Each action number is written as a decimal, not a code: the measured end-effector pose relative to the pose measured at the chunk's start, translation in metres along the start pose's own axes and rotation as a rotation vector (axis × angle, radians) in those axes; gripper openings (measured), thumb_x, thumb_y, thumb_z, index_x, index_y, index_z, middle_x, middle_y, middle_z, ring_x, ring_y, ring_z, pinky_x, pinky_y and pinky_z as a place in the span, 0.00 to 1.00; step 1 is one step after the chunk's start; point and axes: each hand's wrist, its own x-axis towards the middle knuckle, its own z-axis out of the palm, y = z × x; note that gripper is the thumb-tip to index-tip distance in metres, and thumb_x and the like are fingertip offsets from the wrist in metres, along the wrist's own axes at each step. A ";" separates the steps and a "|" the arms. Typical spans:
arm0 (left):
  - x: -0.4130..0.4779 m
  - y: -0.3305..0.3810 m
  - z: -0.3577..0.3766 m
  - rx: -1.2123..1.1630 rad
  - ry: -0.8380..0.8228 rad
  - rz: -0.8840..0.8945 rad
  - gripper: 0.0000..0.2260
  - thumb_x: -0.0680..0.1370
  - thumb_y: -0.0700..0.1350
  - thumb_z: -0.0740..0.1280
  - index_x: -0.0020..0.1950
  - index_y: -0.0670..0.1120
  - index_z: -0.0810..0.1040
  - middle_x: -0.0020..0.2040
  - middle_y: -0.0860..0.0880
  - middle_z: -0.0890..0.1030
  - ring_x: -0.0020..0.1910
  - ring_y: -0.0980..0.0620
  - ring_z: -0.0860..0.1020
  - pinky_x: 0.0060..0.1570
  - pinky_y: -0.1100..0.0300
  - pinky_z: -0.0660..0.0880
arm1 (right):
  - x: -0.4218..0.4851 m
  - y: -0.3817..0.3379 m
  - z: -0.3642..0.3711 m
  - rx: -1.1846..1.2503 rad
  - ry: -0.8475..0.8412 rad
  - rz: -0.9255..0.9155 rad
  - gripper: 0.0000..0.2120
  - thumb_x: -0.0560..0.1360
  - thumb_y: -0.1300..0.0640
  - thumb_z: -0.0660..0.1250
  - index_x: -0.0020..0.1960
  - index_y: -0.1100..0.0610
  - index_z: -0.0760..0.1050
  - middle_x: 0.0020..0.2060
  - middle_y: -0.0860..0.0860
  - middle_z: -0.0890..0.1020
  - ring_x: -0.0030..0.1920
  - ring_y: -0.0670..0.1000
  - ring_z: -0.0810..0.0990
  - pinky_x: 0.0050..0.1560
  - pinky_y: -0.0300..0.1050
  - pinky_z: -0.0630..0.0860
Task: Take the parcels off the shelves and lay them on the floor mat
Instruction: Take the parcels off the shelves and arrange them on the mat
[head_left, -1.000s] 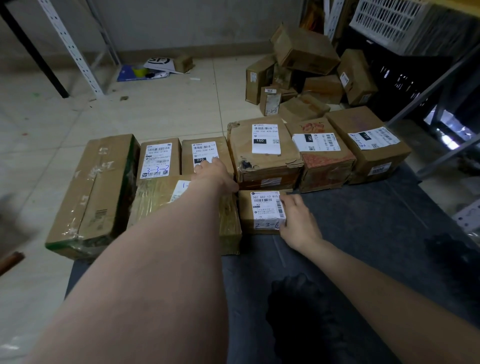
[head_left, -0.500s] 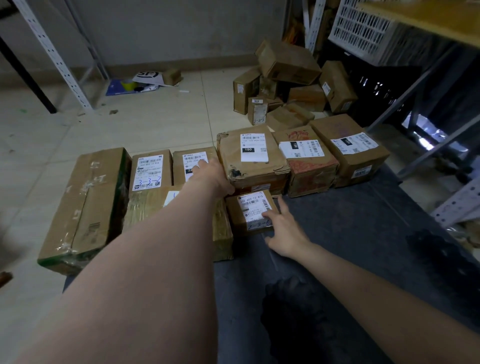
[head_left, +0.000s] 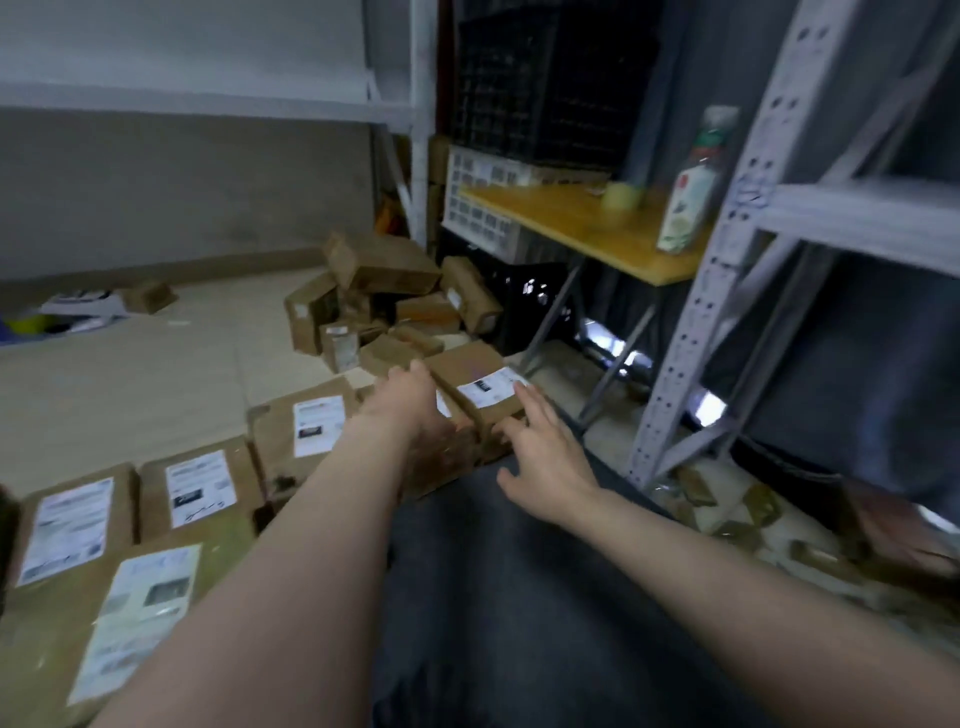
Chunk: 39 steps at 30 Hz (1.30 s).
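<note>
Item: labelled parcel (head_left: 485, 395), on floor mat (head_left: 519, 597), betw. both hands.
L hand (head_left: 410, 402): flat, fingers straight, at its left side.
R hand (head_left: 545, 460): spread, fingertips at near edge.
Advice: nudge flush w/ row (head_left: 317, 431).

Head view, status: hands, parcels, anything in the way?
Left hand open, over the parcel row. Right hand open, beside the end parcel. Nothing held. Loose box pile beyond, not blocking.
</note>
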 end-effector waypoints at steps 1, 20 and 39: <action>0.000 0.025 -0.006 -0.024 0.006 0.054 0.34 0.73 0.52 0.74 0.71 0.39 0.62 0.68 0.37 0.69 0.67 0.37 0.70 0.63 0.47 0.71 | -0.001 0.011 -0.018 -0.025 0.058 0.021 0.25 0.75 0.55 0.67 0.71 0.56 0.70 0.81 0.56 0.47 0.80 0.54 0.43 0.77 0.45 0.48; -0.143 0.339 -0.090 -0.556 0.201 0.999 0.29 0.76 0.53 0.69 0.72 0.42 0.66 0.67 0.42 0.75 0.66 0.43 0.73 0.63 0.51 0.71 | -0.118 0.154 -0.362 -0.641 0.684 0.493 0.17 0.68 0.56 0.70 0.56 0.57 0.74 0.72 0.56 0.67 0.72 0.58 0.62 0.66 0.51 0.63; -0.209 0.426 -0.019 -0.987 0.059 1.101 0.27 0.72 0.56 0.73 0.69 0.51 0.71 0.64 0.52 0.76 0.65 0.53 0.73 0.57 0.60 0.67 | -0.294 0.275 -0.490 -0.476 1.025 1.484 0.46 0.63 0.43 0.79 0.72 0.57 0.60 0.70 0.59 0.66 0.69 0.62 0.67 0.66 0.53 0.67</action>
